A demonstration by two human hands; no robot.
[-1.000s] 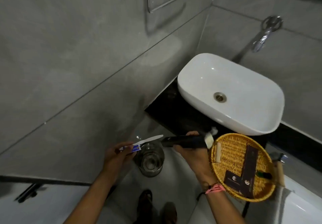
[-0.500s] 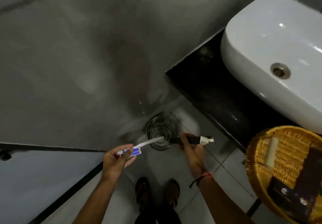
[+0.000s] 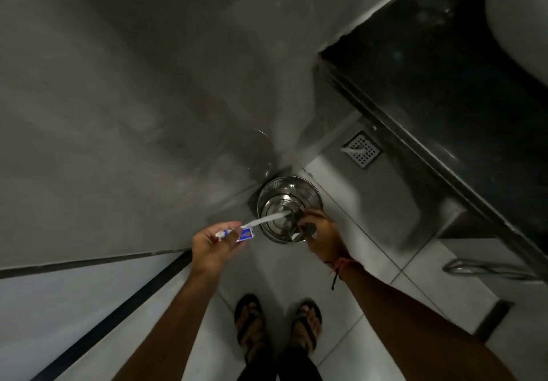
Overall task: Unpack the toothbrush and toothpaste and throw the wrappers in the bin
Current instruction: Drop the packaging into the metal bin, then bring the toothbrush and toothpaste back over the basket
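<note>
My left hand [image 3: 212,246] grips a white toothbrush [image 3: 267,218] together with a small blue and white toothpaste tube [image 3: 245,234]; the brush's far end reaches over the bin. A round steel bin [image 3: 289,203] stands open on the floor in the corner by the wall. My right hand [image 3: 321,232] is at the bin's near rim, closed on a dark wrapper [image 3: 304,229] with a white end that hangs just inside the rim.
The black counter [image 3: 444,63] runs along the upper right, with the white basin edge at the far top right. A floor drain grate [image 3: 362,149] lies beside the bin. My sandalled feet [image 3: 277,324] stand on pale tiles below. A metal rail [image 3: 486,271] shows at right.
The view has tilted down to the floor and the basket and basin have left the frame. My right hand moved the dark wrapper down to the bin's rim. The left hand kept its hold.
</note>
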